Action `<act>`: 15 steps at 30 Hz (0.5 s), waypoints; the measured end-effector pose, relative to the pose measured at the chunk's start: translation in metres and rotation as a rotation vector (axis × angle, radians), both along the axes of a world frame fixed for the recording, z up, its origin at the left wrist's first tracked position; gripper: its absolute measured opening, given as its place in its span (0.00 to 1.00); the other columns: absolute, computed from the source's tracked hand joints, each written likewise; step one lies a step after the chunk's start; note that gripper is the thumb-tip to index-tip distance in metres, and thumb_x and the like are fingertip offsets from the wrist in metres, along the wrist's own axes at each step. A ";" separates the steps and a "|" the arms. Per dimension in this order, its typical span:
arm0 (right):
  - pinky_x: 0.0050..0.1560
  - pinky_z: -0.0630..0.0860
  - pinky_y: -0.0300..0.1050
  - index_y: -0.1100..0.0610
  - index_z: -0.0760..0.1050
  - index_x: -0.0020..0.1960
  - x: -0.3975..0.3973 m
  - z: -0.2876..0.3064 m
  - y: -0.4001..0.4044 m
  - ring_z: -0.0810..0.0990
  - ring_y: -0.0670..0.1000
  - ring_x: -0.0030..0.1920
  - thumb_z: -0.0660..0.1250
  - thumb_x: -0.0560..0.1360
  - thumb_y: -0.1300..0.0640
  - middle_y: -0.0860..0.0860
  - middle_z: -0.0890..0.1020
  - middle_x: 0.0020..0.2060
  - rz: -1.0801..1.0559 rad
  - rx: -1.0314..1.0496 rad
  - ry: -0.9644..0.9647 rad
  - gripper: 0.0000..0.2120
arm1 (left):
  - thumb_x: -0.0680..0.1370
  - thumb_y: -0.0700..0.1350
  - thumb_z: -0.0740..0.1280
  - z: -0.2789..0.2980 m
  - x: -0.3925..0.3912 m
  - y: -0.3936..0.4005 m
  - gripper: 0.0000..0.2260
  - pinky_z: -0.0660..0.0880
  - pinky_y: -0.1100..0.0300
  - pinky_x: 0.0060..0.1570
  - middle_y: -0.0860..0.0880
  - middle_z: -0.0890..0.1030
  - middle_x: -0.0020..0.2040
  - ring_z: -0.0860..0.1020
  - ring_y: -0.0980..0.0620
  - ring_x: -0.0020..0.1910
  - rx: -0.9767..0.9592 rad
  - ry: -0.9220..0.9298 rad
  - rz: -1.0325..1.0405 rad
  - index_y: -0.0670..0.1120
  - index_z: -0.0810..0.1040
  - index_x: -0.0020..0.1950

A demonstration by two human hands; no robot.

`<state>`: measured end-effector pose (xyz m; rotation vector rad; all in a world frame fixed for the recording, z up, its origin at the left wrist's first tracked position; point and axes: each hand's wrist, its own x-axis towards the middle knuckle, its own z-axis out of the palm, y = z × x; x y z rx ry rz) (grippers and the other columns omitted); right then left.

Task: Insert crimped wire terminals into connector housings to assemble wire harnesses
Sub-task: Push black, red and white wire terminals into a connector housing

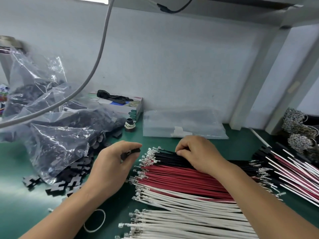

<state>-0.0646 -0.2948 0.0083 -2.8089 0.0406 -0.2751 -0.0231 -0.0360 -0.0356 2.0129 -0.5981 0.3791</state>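
L hand (113,163) grips housing (131,152); R hand (198,152) pinches black wire (165,151).

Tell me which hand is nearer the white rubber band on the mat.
Left. The left hand hovers above the rubber band; the right hand rests farther right, on the black wires.

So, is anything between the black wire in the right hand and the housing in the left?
Nothing visible. The right hand pinches a black wire atop the pile, its terminal pointing toward the housing held in the left hand; only bare green mat lies between.
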 end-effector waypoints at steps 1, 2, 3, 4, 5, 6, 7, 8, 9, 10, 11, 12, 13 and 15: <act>0.45 0.72 0.41 0.44 0.81 0.46 -0.002 -0.001 0.000 0.78 0.42 0.44 0.68 0.79 0.52 0.38 0.80 0.43 0.011 -0.043 -0.050 0.05 | 0.77 0.40 0.74 0.000 0.000 0.000 0.12 0.76 0.63 0.42 0.66 0.82 0.47 0.80 0.58 0.45 -0.003 -0.009 -0.005 0.55 0.86 0.57; 0.45 0.71 0.41 0.45 0.81 0.48 -0.005 -0.001 0.000 0.78 0.43 0.44 0.67 0.80 0.52 0.39 0.80 0.45 0.022 -0.087 -0.093 0.05 | 0.78 0.40 0.74 -0.001 0.001 0.000 0.12 0.76 0.62 0.42 0.66 0.82 0.47 0.80 0.57 0.45 -0.007 -0.015 -0.005 0.55 0.86 0.57; 0.44 0.71 0.41 0.46 0.80 0.50 -0.007 -0.001 -0.001 0.79 0.44 0.45 0.66 0.81 0.52 0.40 0.81 0.46 0.036 -0.130 -0.134 0.05 | 0.78 0.40 0.74 -0.001 0.001 0.000 0.13 0.76 0.62 0.43 0.66 0.82 0.47 0.80 0.58 0.45 -0.014 -0.017 -0.002 0.55 0.86 0.58; 0.44 0.71 0.41 0.48 0.80 0.51 -0.009 0.000 -0.002 0.79 0.46 0.45 0.65 0.81 0.53 0.42 0.81 0.47 0.054 -0.166 -0.177 0.05 | 0.78 0.40 0.74 -0.001 0.002 -0.001 0.13 0.76 0.62 0.43 0.65 0.83 0.46 0.80 0.58 0.44 -0.021 -0.012 0.002 0.55 0.86 0.59; 0.43 0.72 0.41 0.49 0.80 0.53 -0.011 0.002 -0.003 0.80 0.48 0.45 0.64 0.82 0.55 0.44 0.81 0.47 0.075 -0.190 -0.227 0.06 | 0.78 0.40 0.74 -0.001 0.002 -0.001 0.13 0.77 0.61 0.45 0.64 0.83 0.44 0.81 0.59 0.44 -0.028 -0.001 0.008 0.54 0.85 0.60; 0.41 0.73 0.43 0.51 0.80 0.54 -0.013 0.005 -0.004 0.79 0.49 0.44 0.64 0.82 0.58 0.46 0.81 0.46 0.095 -0.205 -0.288 0.06 | 0.77 0.40 0.74 -0.001 0.002 -0.002 0.14 0.79 0.60 0.46 0.63 0.84 0.44 0.82 0.60 0.43 -0.036 0.010 0.017 0.53 0.85 0.61; 0.40 0.74 0.45 0.53 0.80 0.56 -0.014 0.011 -0.005 0.78 0.50 0.43 0.64 0.81 0.60 0.47 0.79 0.45 0.105 -0.222 -0.359 0.07 | 0.77 0.40 0.75 0.000 0.002 -0.002 0.14 0.79 0.60 0.47 0.62 0.84 0.44 0.82 0.60 0.41 -0.045 0.015 0.024 0.52 0.85 0.61; 0.38 0.75 0.47 0.54 0.80 0.57 -0.016 0.018 -0.007 0.77 0.51 0.42 0.64 0.81 0.62 0.48 0.78 0.45 0.101 -0.239 -0.437 0.08 | 0.76 0.40 0.75 0.000 0.002 -0.002 0.14 0.79 0.62 0.46 0.61 0.85 0.43 0.82 0.60 0.40 -0.055 0.012 0.028 0.51 0.85 0.60; 0.37 0.75 0.47 0.55 0.80 0.58 -0.017 0.024 -0.008 0.77 0.51 0.42 0.65 0.80 0.64 0.49 0.77 0.45 0.086 -0.246 -0.515 0.09 | 0.76 0.40 0.76 0.001 0.003 -0.002 0.13 0.78 0.65 0.44 0.62 0.84 0.42 0.82 0.60 0.40 -0.066 0.003 0.027 0.51 0.86 0.59; 0.37 0.75 0.47 0.55 0.80 0.58 -0.019 0.030 -0.008 0.77 0.51 0.42 0.66 0.80 0.64 0.49 0.77 0.45 0.069 -0.241 -0.579 0.09 | 0.76 0.39 0.76 0.001 0.003 -0.002 0.12 0.77 0.69 0.43 0.63 0.84 0.40 0.82 0.59 0.40 -0.078 -0.007 0.022 0.51 0.86 0.57; 0.36 0.74 0.45 0.55 0.81 0.57 -0.021 0.034 -0.009 0.77 0.51 0.42 0.67 0.80 0.62 0.49 0.77 0.45 0.056 -0.234 -0.616 0.08 | 0.76 0.38 0.76 0.001 0.003 -0.002 0.11 0.76 0.70 0.42 0.63 0.84 0.40 0.81 0.59 0.40 -0.090 -0.014 0.013 0.50 0.87 0.55; 0.34 0.72 0.43 0.54 0.81 0.55 -0.023 0.035 -0.008 0.77 0.50 0.41 0.68 0.79 0.60 0.47 0.77 0.44 0.055 -0.232 -0.621 0.07 | 0.76 0.38 0.76 0.001 0.003 -0.002 0.11 0.75 0.71 0.42 0.63 0.84 0.41 0.81 0.58 0.41 -0.101 -0.017 0.001 0.50 0.87 0.54; 0.33 0.70 0.42 0.53 0.82 0.53 -0.026 0.034 -0.007 0.76 0.49 0.39 0.69 0.79 0.58 0.46 0.77 0.43 0.065 -0.238 -0.595 0.05 | 0.76 0.37 0.75 0.001 0.003 -0.002 0.11 0.74 0.71 0.42 0.63 0.84 0.43 0.81 0.57 0.42 -0.106 -0.021 -0.013 0.51 0.87 0.54; 0.32 0.66 0.36 0.51 0.84 0.50 -0.030 0.024 -0.003 0.75 0.45 0.38 0.72 0.77 0.56 0.44 0.76 0.40 0.102 -0.250 -0.504 0.04 | 0.76 0.37 0.75 0.000 0.002 -0.002 0.11 0.74 0.71 0.43 0.63 0.83 0.44 0.80 0.56 0.44 -0.098 -0.028 -0.039 0.51 0.87 0.54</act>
